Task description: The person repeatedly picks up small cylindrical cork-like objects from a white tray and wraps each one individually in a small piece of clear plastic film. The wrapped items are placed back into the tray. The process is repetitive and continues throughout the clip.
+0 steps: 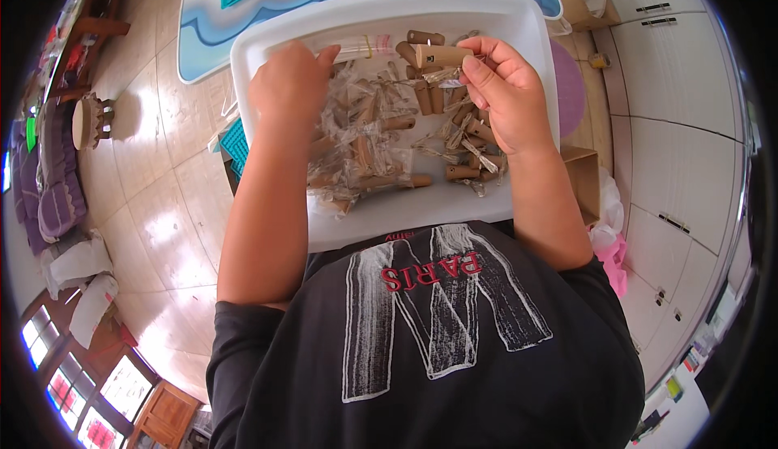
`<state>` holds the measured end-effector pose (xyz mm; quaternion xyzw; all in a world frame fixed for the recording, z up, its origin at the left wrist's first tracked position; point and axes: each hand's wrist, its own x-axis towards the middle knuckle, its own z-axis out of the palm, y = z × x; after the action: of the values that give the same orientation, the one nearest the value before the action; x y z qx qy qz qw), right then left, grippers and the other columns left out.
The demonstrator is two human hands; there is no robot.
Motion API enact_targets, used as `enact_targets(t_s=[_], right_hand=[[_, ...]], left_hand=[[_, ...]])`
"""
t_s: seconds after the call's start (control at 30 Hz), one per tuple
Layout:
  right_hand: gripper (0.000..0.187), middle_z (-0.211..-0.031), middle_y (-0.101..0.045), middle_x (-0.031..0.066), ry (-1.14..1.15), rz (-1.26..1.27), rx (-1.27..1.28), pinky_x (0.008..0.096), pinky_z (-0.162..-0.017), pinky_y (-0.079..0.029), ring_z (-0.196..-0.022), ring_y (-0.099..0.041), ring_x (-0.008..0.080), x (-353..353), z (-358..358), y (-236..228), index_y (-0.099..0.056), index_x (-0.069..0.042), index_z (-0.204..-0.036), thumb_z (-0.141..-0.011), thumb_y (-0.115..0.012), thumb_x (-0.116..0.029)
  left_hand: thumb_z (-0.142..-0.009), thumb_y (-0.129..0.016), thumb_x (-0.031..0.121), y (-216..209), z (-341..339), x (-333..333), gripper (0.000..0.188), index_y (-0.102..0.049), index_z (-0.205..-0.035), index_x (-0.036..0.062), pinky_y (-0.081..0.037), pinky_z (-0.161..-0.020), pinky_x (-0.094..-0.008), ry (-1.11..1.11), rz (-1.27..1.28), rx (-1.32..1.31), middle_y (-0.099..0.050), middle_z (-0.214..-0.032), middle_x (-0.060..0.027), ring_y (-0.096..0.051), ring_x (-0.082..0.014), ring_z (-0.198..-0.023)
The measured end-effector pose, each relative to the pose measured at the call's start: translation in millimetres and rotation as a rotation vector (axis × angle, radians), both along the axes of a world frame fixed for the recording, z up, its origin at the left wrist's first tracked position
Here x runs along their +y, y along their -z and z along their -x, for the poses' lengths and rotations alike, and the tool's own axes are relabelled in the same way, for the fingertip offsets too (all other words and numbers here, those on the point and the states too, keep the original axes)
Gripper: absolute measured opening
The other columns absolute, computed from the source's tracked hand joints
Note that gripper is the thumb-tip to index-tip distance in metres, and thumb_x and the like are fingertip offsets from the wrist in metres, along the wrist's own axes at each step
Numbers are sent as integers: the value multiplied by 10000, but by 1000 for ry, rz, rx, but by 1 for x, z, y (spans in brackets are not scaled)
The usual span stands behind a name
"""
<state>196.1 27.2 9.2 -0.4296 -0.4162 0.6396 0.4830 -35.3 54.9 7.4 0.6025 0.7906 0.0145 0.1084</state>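
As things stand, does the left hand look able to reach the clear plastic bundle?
Probably yes: the left hand is close beside the clear plastic bundle, and nothing visible blocks the way.

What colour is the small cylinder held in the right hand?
The small tan cylinder in the bare right hand is light brown, best seen in the head view.

I see a round stool (87, 121) at middle left. White cabinets (677, 80) line my feed's right side.
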Motion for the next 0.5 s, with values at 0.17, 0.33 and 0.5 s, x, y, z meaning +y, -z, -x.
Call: enact_targets(t_s=[0.17, 0.33, 0.5], right_hand=[[222, -767, -530, 25, -23, 6, -28, 158, -503, -312, -570, -376, 38, -2, 2, -5, -529, 16, -1066, -870, -553, -87], [219, -780, -537, 28, -24, 23, -1, 167, -505, -308, -566, -385, 40, -2, 4, -5, -528, 16, -1069, -878, -542, -88], [202, -797, -523, 16, -151, 195, 387, 175, -493, -281, -529, -368, 35, 5, -10, 3, -530, -19, -1049, -887, -545, -138]], left_hand=[[-790, -586, 455, 11, 1, 12, 364, -673, -834, 104, -464, -684, -375, -38, 46, -24, -660, -788, -79, -618, -277, -796], [-828, -541, 304, 9, -2, 5, 210, -661, -833, 132, -458, -700, -376, 130, -57, -60, -652, -827, -76, -609, -257, -834], [-846, -483, 173, 16, 15, -6, 220, -618, -1020, 165, -454, -691, -388, 261, -232, 39, -649, -827, -81, -603, -266, -827]])
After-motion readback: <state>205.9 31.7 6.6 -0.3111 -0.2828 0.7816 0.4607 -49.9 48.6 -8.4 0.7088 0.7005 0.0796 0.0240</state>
